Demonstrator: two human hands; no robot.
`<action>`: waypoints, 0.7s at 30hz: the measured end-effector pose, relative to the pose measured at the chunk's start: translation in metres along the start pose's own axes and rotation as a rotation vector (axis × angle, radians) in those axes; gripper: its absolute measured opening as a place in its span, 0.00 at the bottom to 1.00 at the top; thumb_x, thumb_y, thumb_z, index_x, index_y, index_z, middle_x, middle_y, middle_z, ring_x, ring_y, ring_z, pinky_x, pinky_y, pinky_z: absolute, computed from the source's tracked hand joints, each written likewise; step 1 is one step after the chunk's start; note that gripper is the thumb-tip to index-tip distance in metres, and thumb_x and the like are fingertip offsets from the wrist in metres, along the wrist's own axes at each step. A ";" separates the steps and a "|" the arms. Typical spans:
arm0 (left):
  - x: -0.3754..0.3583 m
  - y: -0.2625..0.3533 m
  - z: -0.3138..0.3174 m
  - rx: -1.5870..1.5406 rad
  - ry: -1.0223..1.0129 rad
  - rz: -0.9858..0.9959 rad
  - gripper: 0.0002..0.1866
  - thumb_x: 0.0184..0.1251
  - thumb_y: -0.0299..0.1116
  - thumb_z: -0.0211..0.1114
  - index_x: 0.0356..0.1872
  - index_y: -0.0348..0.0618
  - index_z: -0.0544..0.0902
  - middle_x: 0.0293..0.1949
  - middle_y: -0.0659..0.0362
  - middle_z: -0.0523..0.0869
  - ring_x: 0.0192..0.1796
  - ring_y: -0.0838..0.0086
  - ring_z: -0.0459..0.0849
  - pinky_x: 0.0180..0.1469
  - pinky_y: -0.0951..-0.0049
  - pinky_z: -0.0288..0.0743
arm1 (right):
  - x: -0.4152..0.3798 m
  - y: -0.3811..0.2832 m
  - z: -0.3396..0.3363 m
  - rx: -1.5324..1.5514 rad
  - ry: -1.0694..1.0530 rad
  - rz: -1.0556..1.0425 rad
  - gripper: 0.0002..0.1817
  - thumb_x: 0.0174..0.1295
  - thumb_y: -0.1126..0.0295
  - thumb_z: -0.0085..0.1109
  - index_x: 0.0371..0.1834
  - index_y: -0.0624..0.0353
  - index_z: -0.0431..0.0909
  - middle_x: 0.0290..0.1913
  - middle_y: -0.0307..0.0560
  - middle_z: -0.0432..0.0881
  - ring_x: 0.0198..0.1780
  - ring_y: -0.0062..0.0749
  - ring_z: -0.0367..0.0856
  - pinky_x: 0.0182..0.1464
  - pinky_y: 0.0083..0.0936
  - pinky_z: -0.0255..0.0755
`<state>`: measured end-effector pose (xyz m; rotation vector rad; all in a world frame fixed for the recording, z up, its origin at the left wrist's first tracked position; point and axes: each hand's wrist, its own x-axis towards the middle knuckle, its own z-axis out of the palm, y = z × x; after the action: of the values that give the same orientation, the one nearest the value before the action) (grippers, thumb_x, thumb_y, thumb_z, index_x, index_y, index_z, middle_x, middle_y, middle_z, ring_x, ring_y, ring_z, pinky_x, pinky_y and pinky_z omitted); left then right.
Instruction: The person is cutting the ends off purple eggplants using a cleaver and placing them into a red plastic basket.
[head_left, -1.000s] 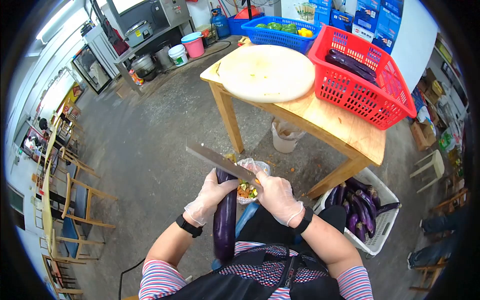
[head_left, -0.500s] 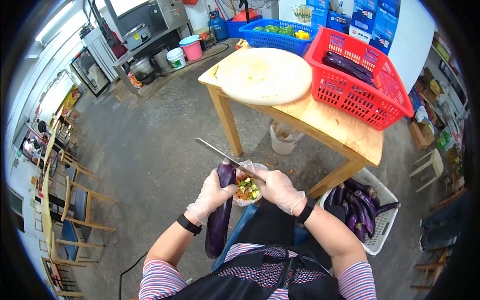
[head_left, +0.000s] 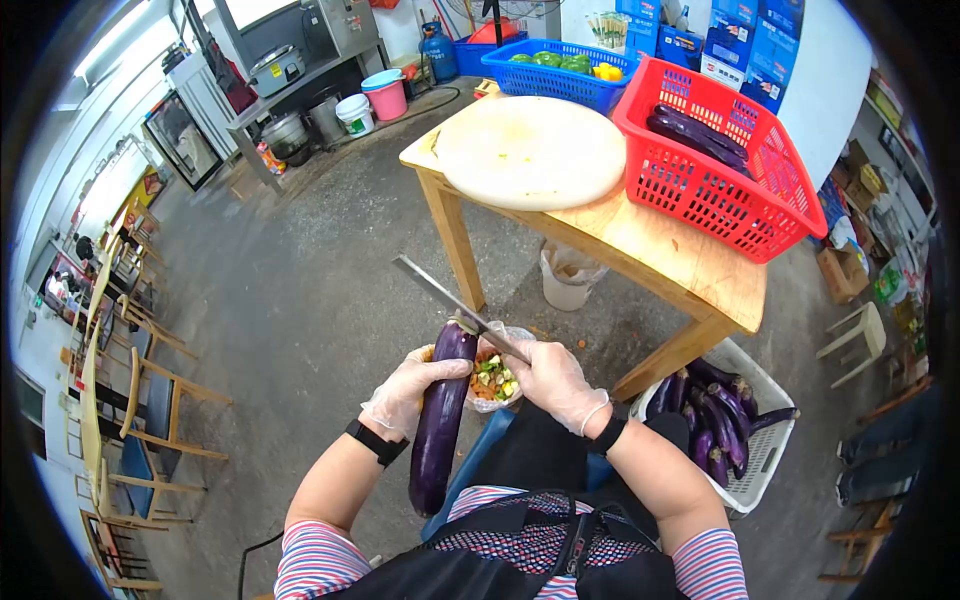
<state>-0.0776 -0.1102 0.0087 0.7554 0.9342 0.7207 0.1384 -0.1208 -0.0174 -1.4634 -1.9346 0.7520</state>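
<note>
My left hand (head_left: 408,388), in a clear plastic glove, is wrapped round a long purple eggplant (head_left: 440,430) held nearly upright in front of me. My right hand (head_left: 557,382), gloved too, grips a knife (head_left: 440,292) by its handle, which the fingers hide. The blade slants up to the left and lies against the stem end of the eggplant. Just behind the blade and the hands, lower down, a bin lined with a clear bag (head_left: 492,375) holds cut scraps in orange, green and white.
A wooden table (head_left: 690,270) bears a round white cutting board (head_left: 530,150), a red basket (head_left: 690,200) with eggplants and a blue basket (head_left: 560,85) with peppers. A white crate (head_left: 765,470) of eggplants stands at my right. Under the table is a white bucket (head_left: 568,285). Chairs (head_left: 170,400) line the left.
The knife blade has risen slightly at its tip and now sits across the eggplant's stem end. My left hand has shifted a little on the eggplant, its thumb now across it.
</note>
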 end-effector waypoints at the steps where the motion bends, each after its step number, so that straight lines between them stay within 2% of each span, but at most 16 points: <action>1: 0.004 -0.003 -0.005 -0.001 -0.002 0.002 0.22 0.57 0.31 0.73 0.52 0.38 0.78 0.39 0.60 0.85 0.33 0.79 0.85 0.36 0.80 0.81 | -0.003 -0.001 0.001 -0.002 0.001 -0.001 0.14 0.63 0.66 0.58 0.48 0.63 0.78 0.39 0.63 0.83 0.42 0.59 0.83 0.45 0.47 0.77; 3: 0.009 -0.005 -0.009 -0.011 0.051 -0.016 0.20 0.62 0.29 0.70 0.54 0.36 0.78 0.45 0.56 0.85 0.41 0.71 0.87 0.49 0.74 0.82 | -0.008 -0.003 0.003 -0.202 0.106 -0.089 0.12 0.62 0.69 0.58 0.46 0.63 0.77 0.35 0.61 0.83 0.41 0.57 0.83 0.42 0.45 0.78; 4: 0.008 -0.006 -0.007 -0.011 0.051 -0.015 0.20 0.62 0.29 0.70 0.54 0.36 0.78 0.45 0.56 0.85 0.41 0.71 0.87 0.49 0.74 0.82 | -0.010 -0.002 0.005 -0.251 0.165 -0.161 0.10 0.61 0.70 0.58 0.42 0.63 0.77 0.32 0.59 0.83 0.37 0.54 0.85 0.37 0.43 0.79; 5: 0.007 -0.007 -0.003 -0.109 0.027 0.010 0.19 0.63 0.29 0.69 0.54 0.36 0.78 0.46 0.55 0.85 0.42 0.71 0.87 0.50 0.73 0.82 | -0.012 0.000 0.008 -0.252 0.166 -0.162 0.10 0.61 0.70 0.58 0.42 0.63 0.77 0.32 0.59 0.83 0.37 0.54 0.85 0.37 0.43 0.79; 7: 0.002 -0.004 0.007 -0.208 0.003 0.036 0.18 0.65 0.29 0.67 0.55 0.36 0.77 0.47 0.54 0.85 0.44 0.70 0.87 0.52 0.72 0.82 | -0.016 0.004 0.013 -0.281 0.255 -0.215 0.08 0.62 0.68 0.61 0.39 0.60 0.77 0.23 0.56 0.81 0.28 0.52 0.83 0.28 0.43 0.75; 8: -0.002 -0.001 0.014 -0.250 0.032 0.055 0.18 0.68 0.31 0.65 0.55 0.37 0.77 0.48 0.53 0.85 0.46 0.69 0.86 0.53 0.70 0.82 | -0.019 0.004 0.015 -0.282 0.255 -0.215 0.08 0.62 0.68 0.61 0.39 0.60 0.77 0.23 0.56 0.81 0.28 0.52 0.83 0.28 0.43 0.75; 10: -0.002 0.002 0.016 -0.293 0.061 0.073 0.17 0.70 0.33 0.63 0.56 0.37 0.77 0.50 0.53 0.85 0.49 0.68 0.86 0.55 0.68 0.81 | -0.024 0.005 0.017 -0.328 0.213 -0.222 0.07 0.61 0.69 0.61 0.33 0.59 0.74 0.23 0.54 0.80 0.27 0.50 0.83 0.27 0.41 0.75; 13: 0.012 -0.008 0.002 -0.165 0.179 0.063 0.19 0.73 0.38 0.60 0.57 0.37 0.76 0.51 0.53 0.85 0.52 0.68 0.85 0.57 0.66 0.80 | -0.024 0.006 0.020 -0.396 0.243 -0.248 0.08 0.60 0.68 0.61 0.30 0.58 0.72 0.22 0.52 0.80 0.26 0.48 0.83 0.27 0.39 0.75; 14: 0.016 -0.018 -0.009 -0.156 0.123 0.135 0.19 0.73 0.41 0.59 0.57 0.37 0.77 0.51 0.53 0.85 0.51 0.67 0.85 0.57 0.65 0.80 | -0.024 0.008 0.021 -0.396 0.245 -0.248 0.08 0.60 0.68 0.61 0.30 0.58 0.72 0.22 0.52 0.80 0.26 0.48 0.83 0.27 0.39 0.75; 16: 0.017 -0.027 -0.019 -0.143 0.063 0.207 0.20 0.74 0.43 0.58 0.56 0.38 0.77 0.51 0.52 0.85 0.51 0.67 0.85 0.57 0.65 0.80 | -0.024 0.010 0.021 -0.494 0.307 -0.328 0.04 0.60 0.70 0.56 0.31 0.56 0.73 0.17 0.46 0.77 0.20 0.39 0.81 0.23 0.35 0.75; 18: 0.015 -0.032 -0.023 -0.276 0.084 0.186 0.22 0.71 0.46 0.61 0.52 0.36 0.79 0.44 0.49 0.86 0.39 0.67 0.88 0.38 0.69 0.85 | -0.024 0.010 0.018 -0.544 0.319 -0.340 0.04 0.60 0.70 0.56 0.31 0.56 0.73 0.16 0.46 0.76 0.19 0.38 0.81 0.23 0.34 0.74; 21: 0.009 -0.030 -0.016 -0.095 0.071 0.264 0.19 0.69 0.43 0.64 0.50 0.37 0.79 0.41 0.51 0.86 0.36 0.68 0.88 0.35 0.71 0.84 | -0.023 0.012 0.020 -0.587 0.329 -0.353 0.04 0.61 0.69 0.56 0.31 0.55 0.73 0.16 0.45 0.76 0.19 0.37 0.81 0.22 0.33 0.74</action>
<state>-0.0819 -0.1153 -0.0262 0.7808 0.8667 1.0221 0.1360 -0.1423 -0.0422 -1.3813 -2.1525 -0.2285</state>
